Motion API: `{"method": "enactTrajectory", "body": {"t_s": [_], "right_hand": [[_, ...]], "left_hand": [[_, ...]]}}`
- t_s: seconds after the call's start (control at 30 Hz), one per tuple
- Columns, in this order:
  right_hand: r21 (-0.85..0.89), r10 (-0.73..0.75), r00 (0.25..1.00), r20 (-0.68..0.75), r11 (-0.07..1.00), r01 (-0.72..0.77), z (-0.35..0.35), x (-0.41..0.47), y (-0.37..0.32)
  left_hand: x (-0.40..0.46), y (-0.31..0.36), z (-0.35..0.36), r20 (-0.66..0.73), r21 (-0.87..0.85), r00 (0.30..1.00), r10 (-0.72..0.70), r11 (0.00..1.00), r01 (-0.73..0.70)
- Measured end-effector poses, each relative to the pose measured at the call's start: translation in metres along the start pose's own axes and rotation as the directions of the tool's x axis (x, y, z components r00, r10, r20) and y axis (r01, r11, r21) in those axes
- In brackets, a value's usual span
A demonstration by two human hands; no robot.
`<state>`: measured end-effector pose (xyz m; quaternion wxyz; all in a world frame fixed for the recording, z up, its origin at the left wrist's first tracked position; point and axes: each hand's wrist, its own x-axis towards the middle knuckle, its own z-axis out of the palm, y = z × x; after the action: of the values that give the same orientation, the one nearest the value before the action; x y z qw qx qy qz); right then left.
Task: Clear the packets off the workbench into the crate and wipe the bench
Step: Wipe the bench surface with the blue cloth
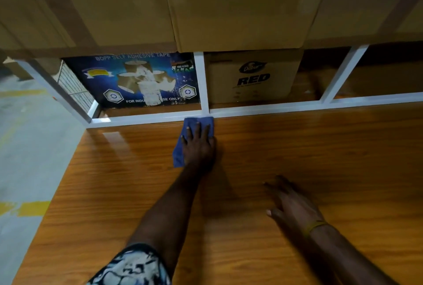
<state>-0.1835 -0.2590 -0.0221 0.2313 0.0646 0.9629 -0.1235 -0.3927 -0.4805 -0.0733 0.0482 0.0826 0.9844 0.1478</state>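
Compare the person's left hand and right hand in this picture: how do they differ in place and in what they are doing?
The left hand presses flat on a blue cloth at the workbench's far edge; the right hand has no cloth under it. The left arm is stretched far forward, while the right hand lies nearer the person. The right wrist wears a yellow band; the left wrist is bare. Both have straight, spread fingers.

The bench top (320,158) is glossy wood grain, perhaps laminate; the blue cloth (180,154) looks soft; the boxes (240,5) are matt cardboard.
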Motion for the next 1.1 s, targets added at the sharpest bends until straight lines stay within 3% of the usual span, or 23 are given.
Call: {"method": "enactTrajectory", "body": {"t_s": [0.17,0.27,0.33,0.53,0.63,0.67,0.73,0.83,0.9,0.97,1.03,1.1], "right_hand": [[0.001,0.002,1.000,-0.019,1.000,-0.002,-0.002,-0.004,-0.001],[0.009,-0.007,0.999,-0.050,1.000,0.008,0.000,-0.006,-0.001],[0.019,-0.016,0.998,-0.058,1.000,0.017,0.002,-0.006,0.000],[-0.024,-0.047,0.999,-0.018,0.999,0.046,-0.002,-0.006,0.004],[-0.055,-0.073,0.995,0.074,0.995,0.077,-0.009,-0.004,0.013],[-0.067,-0.082,0.990,0.116,0.994,0.090,-0.012,-0.004,0.016],[-0.091,-0.101,0.981,0.165,0.989,0.117,-0.014,-0.006,0.025],[-0.123,-0.125,0.984,0.126,0.982,0.140,-0.011,-0.019,0.041],[-0.177,-0.137,0.987,0.085,0.973,0.150,-0.010,-0.031,0.052],[-0.202,-0.136,0.990,0.032,0.969,0.140,-0.006,-0.043,0.065],[-0.200,-0.109,0.994,-0.007,0.974,0.105,-0.003,-0.053,0.081],[-0.198,-0.078,0.997,-0.005,0.977,0.075,-0.002,-0.064,0.099]], "left_hand": [[0.015,0.052,0.012,0.004,0.002,0.993,-0.114,0.993,0.114],[0.004,0.083,0.021,0.031,0.011,0.994,0.102,0.995,-0.103],[0.006,0.100,0.021,0.081,0.020,0.959,0.270,0.962,-0.273],[0.004,0.093,0.031,0.239,0.131,0.750,0.616,0.745,-0.654],[-0.024,0.067,0.029,0.259,0.132,0.673,0.692,0.665,-0.735],[-0.035,0.054,0.027,0.240,0.120,0.691,0.682,0.685,-0.718],[-0.060,0.026,0.023,0.162,0.095,0.804,0.572,0.802,-0.590],[-0.107,0.008,0.021,-0.008,0.078,0.979,0.204,0.976,-0.203],[-0.135,0.023,0.027,-0.115,0.072,0.990,-0.083,0.993,0.091],[-0.158,0.057,0.037,-0.188,0.015,0.931,-0.312,0.947,0.321],[-0.175,0.099,0.046,-0.166,-0.042,0.906,-0.391,0.920,0.389],[-0.193,0.141,0.056,-0.105,-0.055,0.943,-0.317,0.948,0.313]]}}
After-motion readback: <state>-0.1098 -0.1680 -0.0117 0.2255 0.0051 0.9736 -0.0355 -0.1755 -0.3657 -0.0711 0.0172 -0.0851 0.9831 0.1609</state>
